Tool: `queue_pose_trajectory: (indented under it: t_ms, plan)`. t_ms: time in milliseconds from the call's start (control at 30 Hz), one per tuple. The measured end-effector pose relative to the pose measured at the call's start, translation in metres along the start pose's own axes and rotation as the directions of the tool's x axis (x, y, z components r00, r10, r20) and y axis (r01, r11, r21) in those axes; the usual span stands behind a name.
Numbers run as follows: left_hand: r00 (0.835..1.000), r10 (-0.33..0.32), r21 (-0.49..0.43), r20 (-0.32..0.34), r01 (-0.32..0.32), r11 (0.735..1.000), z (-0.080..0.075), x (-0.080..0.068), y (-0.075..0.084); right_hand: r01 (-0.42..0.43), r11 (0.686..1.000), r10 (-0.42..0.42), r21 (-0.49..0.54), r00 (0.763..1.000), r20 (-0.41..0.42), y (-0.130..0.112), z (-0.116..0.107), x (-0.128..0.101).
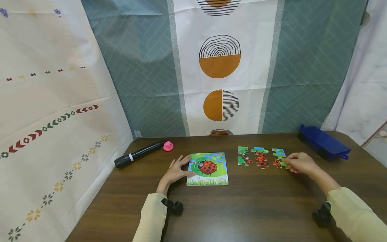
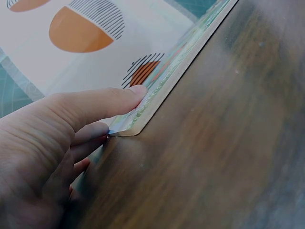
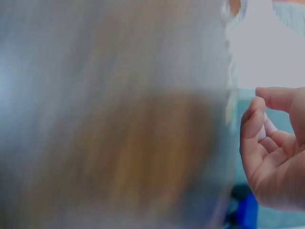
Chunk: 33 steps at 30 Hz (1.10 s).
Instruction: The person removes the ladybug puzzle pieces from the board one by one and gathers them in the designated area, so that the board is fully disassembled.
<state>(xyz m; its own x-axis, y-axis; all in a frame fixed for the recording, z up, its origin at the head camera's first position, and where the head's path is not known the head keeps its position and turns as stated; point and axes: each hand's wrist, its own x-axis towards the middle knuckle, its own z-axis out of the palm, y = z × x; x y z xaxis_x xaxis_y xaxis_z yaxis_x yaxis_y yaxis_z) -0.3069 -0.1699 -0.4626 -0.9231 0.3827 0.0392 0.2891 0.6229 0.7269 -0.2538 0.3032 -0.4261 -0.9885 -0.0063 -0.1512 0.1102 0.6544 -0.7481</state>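
A square ladybug puzzle board lies flat on the dark wooden table. My left hand rests at the board's left edge with its fingers spread and straight. In the left wrist view the left hand has its thumb pressed on the board's edge near a corner. Several loose puzzle pieces lie to the right of the board. My right hand is at the rightmost lower piece. In the blurred right wrist view the right hand has loosely curled fingers with nothing between them.
A black cylinder and a pink rubber duck lie at the back left. A blue case lies at the back right. Patterned cloth hangs behind the table and on both sides.
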Motion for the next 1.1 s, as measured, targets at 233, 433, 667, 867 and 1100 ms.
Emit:
queue_pose_trajectory:
  t_ms: [233,433,667,867,1100]
  plan:
    - [0.999,-0.031,-0.002,-0.015,0.031,1.000,-0.001,-0.002,0.001,0.078,0.995,-0.082,0.066,0.994,0.066,-0.051,0.033,0.006]
    - [1.000,-0.014,0.019,-0.010,0.014,1.000,-0.002,-0.001,0.001,0.127,0.981,-0.145,0.144,0.982,0.123,-0.089,0.077,0.016]
    - [1.000,0.002,0.012,0.007,-0.002,1.000,0.002,0.001,0.000,0.183,0.951,-0.230,0.249,0.957,0.177,-0.129,0.130,0.025]
    - [1.000,-0.012,0.004,-0.003,0.012,1.000,0.004,0.002,0.002,0.197,0.934,-0.270,0.299,0.936,0.227,-0.147,0.168,0.023]
    - [1.000,-0.006,0.011,-0.021,0.006,1.000,0.002,0.000,0.000,0.235,0.914,-0.332,0.329,0.901,0.279,-0.160,0.199,0.025]
